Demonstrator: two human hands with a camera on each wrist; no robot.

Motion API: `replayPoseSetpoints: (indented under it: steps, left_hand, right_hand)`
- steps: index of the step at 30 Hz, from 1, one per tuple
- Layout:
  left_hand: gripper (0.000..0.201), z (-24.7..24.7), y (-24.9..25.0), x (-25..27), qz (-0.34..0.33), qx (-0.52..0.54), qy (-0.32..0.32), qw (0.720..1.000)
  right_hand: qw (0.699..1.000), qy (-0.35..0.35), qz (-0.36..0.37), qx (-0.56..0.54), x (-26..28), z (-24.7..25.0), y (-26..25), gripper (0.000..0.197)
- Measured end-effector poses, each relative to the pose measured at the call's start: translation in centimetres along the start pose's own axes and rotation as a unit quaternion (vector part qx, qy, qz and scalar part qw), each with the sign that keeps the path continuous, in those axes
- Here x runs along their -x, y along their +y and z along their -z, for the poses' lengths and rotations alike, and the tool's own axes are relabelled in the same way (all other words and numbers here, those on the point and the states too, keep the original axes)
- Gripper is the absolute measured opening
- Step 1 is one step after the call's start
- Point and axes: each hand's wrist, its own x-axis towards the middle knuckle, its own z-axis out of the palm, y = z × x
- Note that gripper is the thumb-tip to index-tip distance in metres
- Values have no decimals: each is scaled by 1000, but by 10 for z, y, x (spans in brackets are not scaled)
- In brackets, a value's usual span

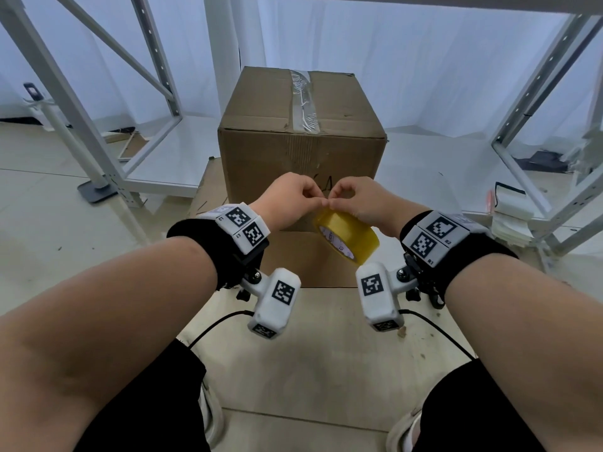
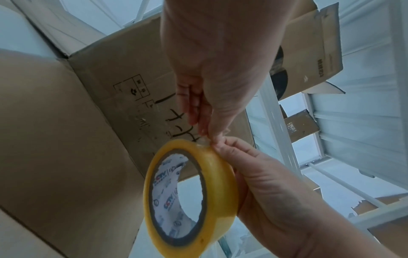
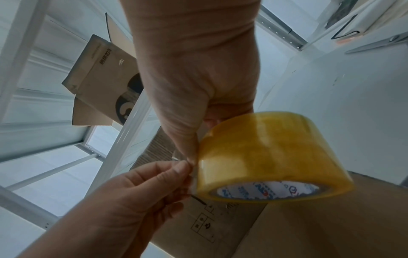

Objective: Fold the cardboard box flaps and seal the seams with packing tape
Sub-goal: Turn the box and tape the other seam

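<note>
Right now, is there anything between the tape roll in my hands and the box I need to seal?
Nothing visible. The tape roll, held in the right hand while the left hand pinches at its free end, sits directly in front of the cardboard box, with only open air between them.

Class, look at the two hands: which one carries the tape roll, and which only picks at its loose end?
The right hand carries the tape roll; the left hand only pinches its end.

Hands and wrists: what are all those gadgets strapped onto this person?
Both forearms are bare. Each wrist wears a black band carrying white blocks printed with black square codes. A white camera pod, also coded, hangs below the left hand; another hangs below the right hand. Thin black cables trail away.
</note>
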Motion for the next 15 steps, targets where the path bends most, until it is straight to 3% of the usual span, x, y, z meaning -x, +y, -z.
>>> replayPoseSetpoints:
  steps: [3, 9, 15]
  left_hand:
    - [11, 5, -1, -2, 6, -23, 14, 1000]
    - [14, 18, -4, -2, 54, -35, 38, 997]
    - [16, 28, 0, 2, 14, -92, 69, 993]
  right_hand:
    - [1000, 8, -5, 4, 1, -3, -5, 14]
    - [993, -12, -90, -79, 0, -13, -13, 47]
    - [996, -43, -63, -43, -2, -3, -11, 31]
